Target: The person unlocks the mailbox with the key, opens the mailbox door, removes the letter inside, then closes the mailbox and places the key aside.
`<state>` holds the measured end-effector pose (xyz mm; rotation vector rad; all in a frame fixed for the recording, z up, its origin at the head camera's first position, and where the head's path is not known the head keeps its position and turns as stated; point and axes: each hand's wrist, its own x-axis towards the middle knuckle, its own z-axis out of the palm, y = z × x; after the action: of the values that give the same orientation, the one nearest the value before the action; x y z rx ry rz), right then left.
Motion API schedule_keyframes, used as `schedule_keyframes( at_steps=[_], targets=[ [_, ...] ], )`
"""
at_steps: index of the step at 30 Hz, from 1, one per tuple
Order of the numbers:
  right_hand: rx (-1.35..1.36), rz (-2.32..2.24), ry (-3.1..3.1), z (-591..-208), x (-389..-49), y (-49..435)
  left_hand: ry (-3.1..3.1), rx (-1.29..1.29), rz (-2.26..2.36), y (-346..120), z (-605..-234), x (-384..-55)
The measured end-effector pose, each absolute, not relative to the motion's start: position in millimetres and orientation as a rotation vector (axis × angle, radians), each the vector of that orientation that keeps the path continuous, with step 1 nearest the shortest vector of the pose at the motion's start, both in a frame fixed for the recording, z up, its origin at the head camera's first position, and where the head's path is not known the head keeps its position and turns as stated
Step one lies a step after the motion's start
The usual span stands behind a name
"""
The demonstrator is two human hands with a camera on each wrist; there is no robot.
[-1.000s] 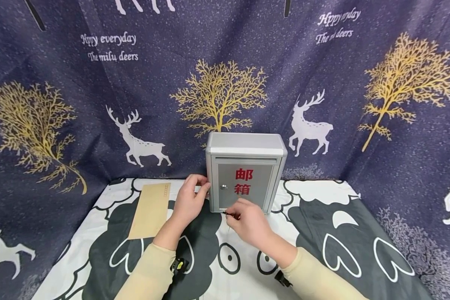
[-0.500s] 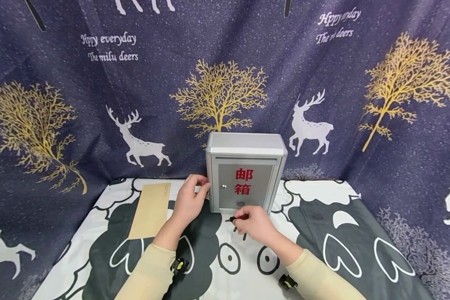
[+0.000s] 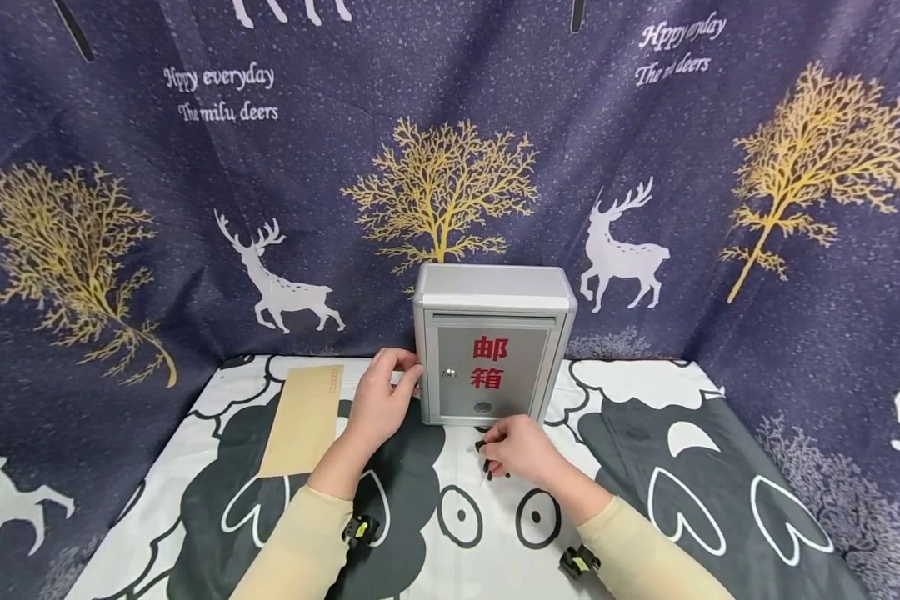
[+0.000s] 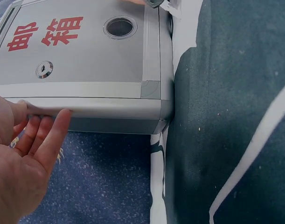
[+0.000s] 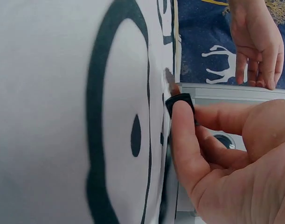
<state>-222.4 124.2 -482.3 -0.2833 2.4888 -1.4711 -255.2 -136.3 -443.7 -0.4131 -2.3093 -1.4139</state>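
A silver metal mailbox (image 3: 521, 287) with red characters stands upright against the curtain in the head view. Its keyhole lock (image 4: 44, 69) sits near the left edge of the door. My left hand (image 3: 381, 400) steadies the mailbox's left side, fingers fairly straight and fingertips against the metal. In front of the mailbox's base, my right hand (image 3: 521, 450) pinches a black-headed key (image 5: 179, 100) between thumb and fingers, its metal blade pointing away from the palm. Further small black pieces show under that hand in the head view, partly hidden by the fingers.
A brown envelope (image 3: 300, 421) lies flat on the patterned cloth (image 3: 457, 575) left of my left hand. A dark blue curtain (image 3: 450, 67) with deer and trees hangs right behind the mailbox. A round window (image 4: 120, 28) is set low in the mailbox door.
My right hand has drawn back to the right and slightly down from the lower door, carrying the key, uncovering the round window. My left hand has stayed at the mailbox's side.
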Motion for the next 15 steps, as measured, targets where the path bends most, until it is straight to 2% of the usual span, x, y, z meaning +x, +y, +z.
schedule_keyframes(
  at_steps=[15],
  targets=[
    [-0.403, -1.132, 2.732, -481.7, -219.9, 130.8, -2.326, -0.408, -1.429, -138.1, -445.7, -255.4]
  ],
)
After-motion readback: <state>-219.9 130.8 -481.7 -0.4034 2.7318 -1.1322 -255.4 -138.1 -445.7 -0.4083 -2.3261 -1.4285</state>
